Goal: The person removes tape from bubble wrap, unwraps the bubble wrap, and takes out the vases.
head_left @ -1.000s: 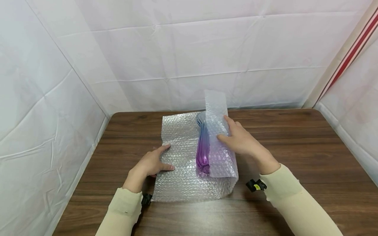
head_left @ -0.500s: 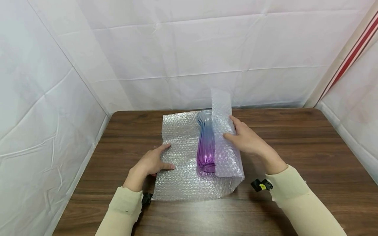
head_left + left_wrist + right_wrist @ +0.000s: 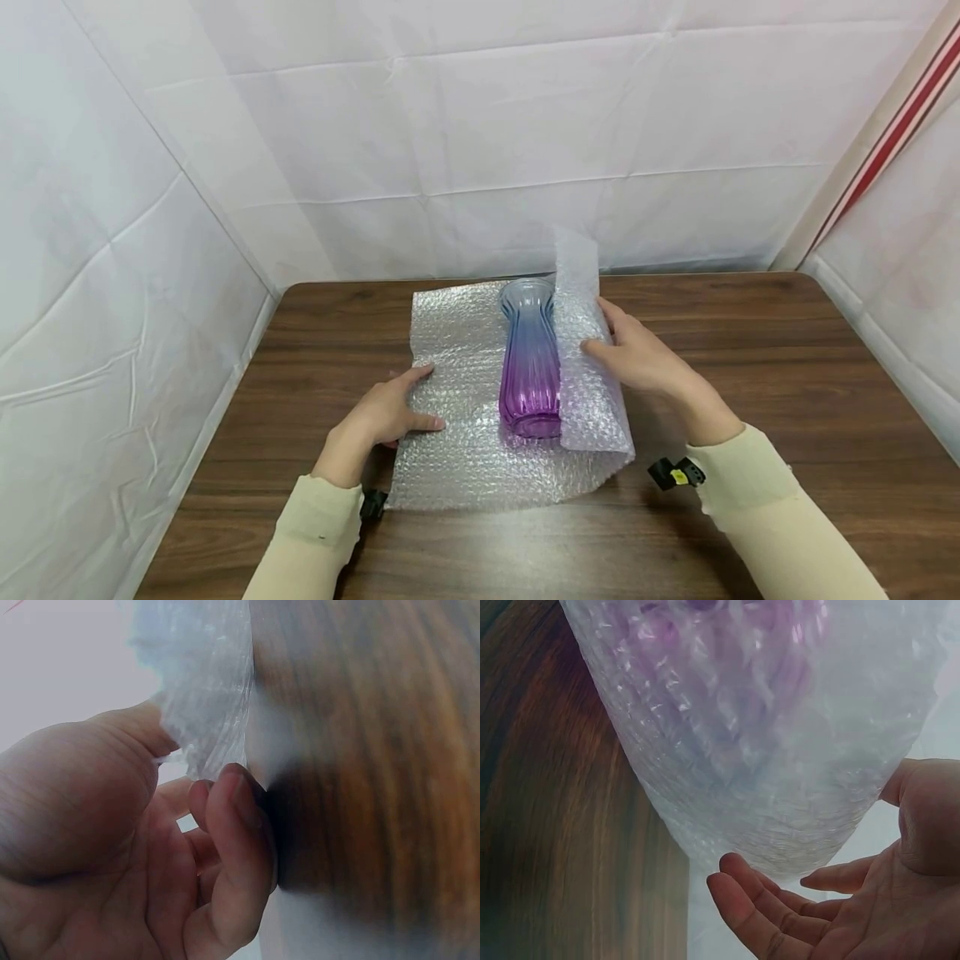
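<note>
A glass vase (image 3: 531,358), blue at its mouth and purple at its base, lies on a sheet of bubble wrap (image 3: 457,333), mouth toward the back. The sheet's right part stands folded up in a flap (image 3: 581,333) that hides the vase's right edge. My left hand (image 3: 378,414) holds the sheet's left edge, thumb on top and the other fingers curled beneath it, as the left wrist view shows. At the flap, my right hand (image 3: 645,354) has its thumb over the wrap and its loosely bent fingers round the outer fold.
Everything lies on a dark wood-grain table (image 3: 750,358). White sheeting (image 3: 495,133) hangs behind the table and at both sides. A red stripe (image 3: 885,150) runs along the right corner. A small black device (image 3: 677,473) is fixed at my right wrist.
My right hand has moved to the right together with the bubble wrap flap, and more of the vase shows. My left hand has stayed at the sheet's left edge.
</note>
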Available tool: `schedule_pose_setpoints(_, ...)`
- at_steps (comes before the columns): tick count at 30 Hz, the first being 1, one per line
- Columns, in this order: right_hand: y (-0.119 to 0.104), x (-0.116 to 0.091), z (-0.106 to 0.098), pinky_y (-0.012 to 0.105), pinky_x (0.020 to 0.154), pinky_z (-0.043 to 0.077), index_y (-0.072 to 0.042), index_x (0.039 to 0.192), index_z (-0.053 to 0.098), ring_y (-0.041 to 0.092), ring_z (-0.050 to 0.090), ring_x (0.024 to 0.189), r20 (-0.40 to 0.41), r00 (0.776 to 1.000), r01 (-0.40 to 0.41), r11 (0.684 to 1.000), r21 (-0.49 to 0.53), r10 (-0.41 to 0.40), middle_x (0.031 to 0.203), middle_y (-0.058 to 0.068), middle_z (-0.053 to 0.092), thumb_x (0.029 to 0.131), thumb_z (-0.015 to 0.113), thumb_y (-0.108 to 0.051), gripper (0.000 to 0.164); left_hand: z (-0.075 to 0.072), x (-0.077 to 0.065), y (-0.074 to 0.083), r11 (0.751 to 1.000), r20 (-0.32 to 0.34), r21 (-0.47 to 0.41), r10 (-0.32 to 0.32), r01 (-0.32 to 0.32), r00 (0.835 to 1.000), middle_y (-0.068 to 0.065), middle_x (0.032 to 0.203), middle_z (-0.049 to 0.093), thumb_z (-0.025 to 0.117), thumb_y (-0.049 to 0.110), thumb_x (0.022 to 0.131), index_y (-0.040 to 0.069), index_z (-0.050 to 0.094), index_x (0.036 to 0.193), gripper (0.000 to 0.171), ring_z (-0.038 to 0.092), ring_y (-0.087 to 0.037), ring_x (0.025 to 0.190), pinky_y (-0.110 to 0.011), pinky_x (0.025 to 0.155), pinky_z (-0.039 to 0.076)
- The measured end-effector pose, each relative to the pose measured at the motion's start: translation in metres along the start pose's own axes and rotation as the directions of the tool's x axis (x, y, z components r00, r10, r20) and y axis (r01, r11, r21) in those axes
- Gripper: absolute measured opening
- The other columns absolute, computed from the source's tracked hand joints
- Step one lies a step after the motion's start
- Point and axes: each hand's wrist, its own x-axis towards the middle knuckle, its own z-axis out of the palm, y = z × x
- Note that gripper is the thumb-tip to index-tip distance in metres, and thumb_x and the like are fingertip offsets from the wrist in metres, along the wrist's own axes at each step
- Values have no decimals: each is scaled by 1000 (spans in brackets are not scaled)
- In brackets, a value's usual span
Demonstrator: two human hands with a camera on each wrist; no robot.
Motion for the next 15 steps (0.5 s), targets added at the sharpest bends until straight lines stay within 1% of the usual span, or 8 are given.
schedule_pose_setpoints(4, 3, -2, -1, 53, 100, 56, -8, 167, 6, 42, 57, 131, -2, 1000, -2, 1000, -4, 2, 158, 29, 41, 105, 52, -15, 78, 0, 1, -1, 1000, 1, -5, -2, 2, 1000, -31, 167, 24, 86, 35, 86, 32, 34, 163, 93, 63, -22, 67, -32, 56, 56)
schedule_pose_setpoints(6, 5, -2, -2, 54, 102, 55, -6, 167, 5, 43, 55, 133, -2, 1000, -7, 1000, -15, 7, 159, 30, 39, 106, 51, -16, 77, 0, 1, -2, 1000, 4, -8, -4, 4, 1000, -32, 167, 23, 86, 36, 86, 32, 34, 163, 93, 64, -22, 69, -32, 57, 56)
schedule_pose_setpoints(9, 8, -4, -4, 55, 104, 53, -1, 166, 2, 45, 53, 135, -10, 1000, -28, 998, -52, 27, 158, 32, 38, 106, 51, -18, 79, 0, 2, -2, 1000, 6, -7, -4, 4, 1000, -31, 166, 25, 86, 36, 86, 32, 33, 163, 93, 64, -22, 69, -32, 57, 56)
schedule_pose_setpoints(13, 9, -7, -6, 55, 102, 54, 4, 164, 2, 46, 53, 129, -34, 996, -83, 990, -118, 79, 149, 36, 40, 106, 54, -25, 83, 0, 1, -1, 1000, 5, -4, 3, -2, 1000, -28, 165, 33, 86, 36, 87, 31, 33, 163, 93, 63, -22, 66, -32, 56, 56)
schedule_pose_setpoints(15, 10, -7, -7, 56, 101, 54, 4, 164, 3, 45, 53, 127, -47, 993, -112, 982, -149, 106, 144, 35, 40, 106, 54, -28, 84, -1, 1, -1, 1000, 5, -5, 6, -6, 1000, -27, 164, 35, 86, 36, 86, 31, 33, 163, 93, 62, -22, 64, -32, 55, 56)
